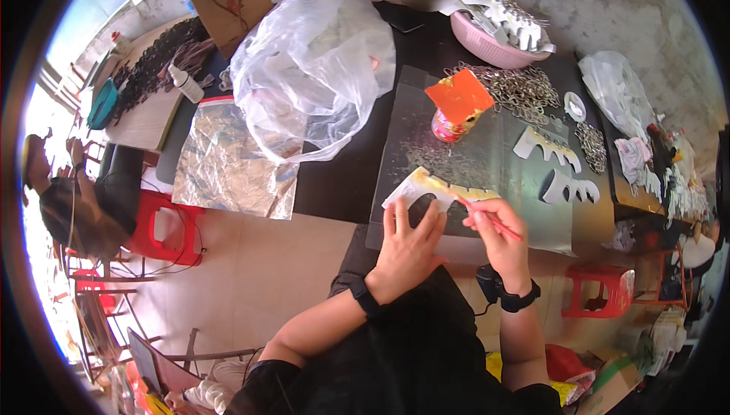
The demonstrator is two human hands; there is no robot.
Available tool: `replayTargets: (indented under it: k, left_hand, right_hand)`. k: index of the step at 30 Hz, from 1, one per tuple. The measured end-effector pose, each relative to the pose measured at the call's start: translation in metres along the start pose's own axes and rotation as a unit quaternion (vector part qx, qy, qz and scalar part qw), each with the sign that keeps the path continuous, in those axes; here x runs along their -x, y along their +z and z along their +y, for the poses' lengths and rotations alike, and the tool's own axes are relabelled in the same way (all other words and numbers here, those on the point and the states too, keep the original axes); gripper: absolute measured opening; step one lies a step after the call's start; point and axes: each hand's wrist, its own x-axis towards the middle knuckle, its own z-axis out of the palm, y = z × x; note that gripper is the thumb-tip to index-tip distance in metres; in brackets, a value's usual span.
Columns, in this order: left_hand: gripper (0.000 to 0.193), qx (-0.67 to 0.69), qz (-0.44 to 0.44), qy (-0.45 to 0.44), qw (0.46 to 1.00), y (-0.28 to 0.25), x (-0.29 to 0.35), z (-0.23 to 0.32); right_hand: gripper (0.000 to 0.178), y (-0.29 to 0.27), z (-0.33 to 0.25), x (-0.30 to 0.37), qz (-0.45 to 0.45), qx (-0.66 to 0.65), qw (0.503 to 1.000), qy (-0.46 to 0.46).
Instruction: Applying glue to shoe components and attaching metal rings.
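A white strip with a scalloped edge lies on the clear sheet at the table's near edge, yellowish smears along its far side. My left hand rests on it with fingers stretched and spread. Pinched in my right hand is a thin red brush; its tip meets the strip's far edge near the middle. Just beyond the strip stands a red can, topped by a stained orange card. Two similar white scalloped pieces, one yellow-smeared and one plainer, lie to the right.
Metal rings and chain links are heaped behind the can. A pink basket of white pieces stands at the back. A large clear plastic bag and a shiny flat bag lie left. Red stools stand beside the table; another person sits left.
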Motion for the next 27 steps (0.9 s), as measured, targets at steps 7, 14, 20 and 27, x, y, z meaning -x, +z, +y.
replayTargets:
  k: [7, 14, 20, 27]
  left_hand:
    - [0.079, -0.003, -0.007, -0.002, 1.000, -0.001, -0.002, 0.002]
    - [0.078, -0.005, -0.003, -0.001, 1.000, -0.001, -0.001, 0.002]
    - [0.078, -0.002, -0.008, 0.000, 1.000, -0.003, -0.002, 0.002]
    - [0.079, -0.003, -0.016, -0.006, 1.000, -0.003, -0.002, 0.003]
  right_hand:
    - [0.010, -0.004, -0.001, 0.002, 0.015, -0.015, 1.000, 0.007]
    - [0.011, -0.013, 0.001, 0.006, -0.024, -0.036, 0.999, 0.029]
    - [0.010, -0.005, 0.000, 0.003, 0.000, -0.028, 1.000, 0.010]
    - [0.014, -0.012, -0.003, 0.013, -0.015, 0.006, 0.999, 0.040]
